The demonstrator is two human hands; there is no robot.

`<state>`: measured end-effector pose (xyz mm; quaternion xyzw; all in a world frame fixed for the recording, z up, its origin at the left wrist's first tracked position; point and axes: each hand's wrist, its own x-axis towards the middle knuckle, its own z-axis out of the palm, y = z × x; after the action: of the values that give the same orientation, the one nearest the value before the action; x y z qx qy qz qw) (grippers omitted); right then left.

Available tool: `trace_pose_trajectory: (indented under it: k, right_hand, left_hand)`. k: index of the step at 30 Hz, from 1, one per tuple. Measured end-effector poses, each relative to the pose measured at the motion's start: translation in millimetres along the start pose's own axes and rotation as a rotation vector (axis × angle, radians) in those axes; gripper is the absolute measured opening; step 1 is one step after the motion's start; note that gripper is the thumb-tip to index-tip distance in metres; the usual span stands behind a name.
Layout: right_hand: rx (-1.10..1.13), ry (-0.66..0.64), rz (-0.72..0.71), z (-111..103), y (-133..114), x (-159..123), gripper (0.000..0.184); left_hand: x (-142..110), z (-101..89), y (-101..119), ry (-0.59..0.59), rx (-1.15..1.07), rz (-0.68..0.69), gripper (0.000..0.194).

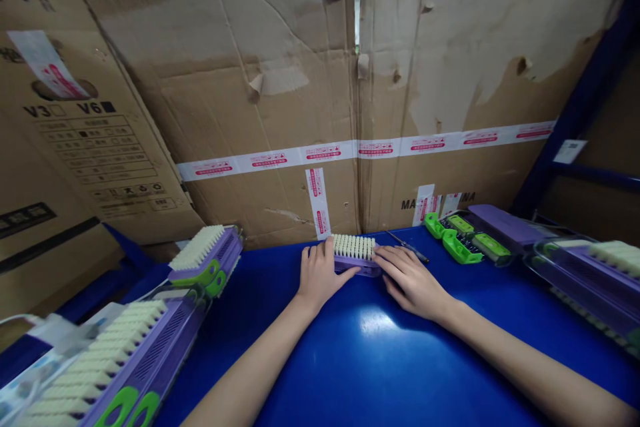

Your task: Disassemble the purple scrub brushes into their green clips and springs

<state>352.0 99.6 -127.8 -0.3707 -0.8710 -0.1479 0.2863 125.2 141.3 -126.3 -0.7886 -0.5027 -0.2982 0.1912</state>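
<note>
A purple block with rows of cream bristle-like teeth (354, 248) lies on the blue table (350, 373), close to the cardboard wall. My left hand (319, 273) grips its left end, thumb stretched along the near side and fingers over the far side. At the right end, my right hand (410, 280) is closed on the block, its fingers covering that corner. A thin screwdriver-like tool (407, 245) lies just behind my right hand. How far the fingertips wrap underneath is hidden.
Similar purple blocks stand at left, one far (207, 257) and one near (115, 360), beside a white power strip (55, 340). At right are green plastic parts (457, 245), a purple cover (505, 223) and another toothed purple block (590, 280). Taped cardboard (270, 113) forms the back wall.
</note>
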Motion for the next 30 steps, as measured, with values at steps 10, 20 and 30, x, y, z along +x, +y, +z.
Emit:
trace_pose_trajectory:
  k: [10,20,30]
  right_hand:
    - [0.008,0.015,-0.176,-3,-6,-3,0.045]
    - [-0.036,0.025,0.156,1,-7,2,0.039]
    - [0.018,-0.009,0.415,3,-6,18,0.045]
  left_hand:
    - [1,0.8,-3,0.030,-0.101,0.002,0.072]
    - [1,-4.7,-3,0.075,-0.172,0.236,0.062]
    - [-1,-11.5,0,-0.008,-0.379,0.710,0.049]
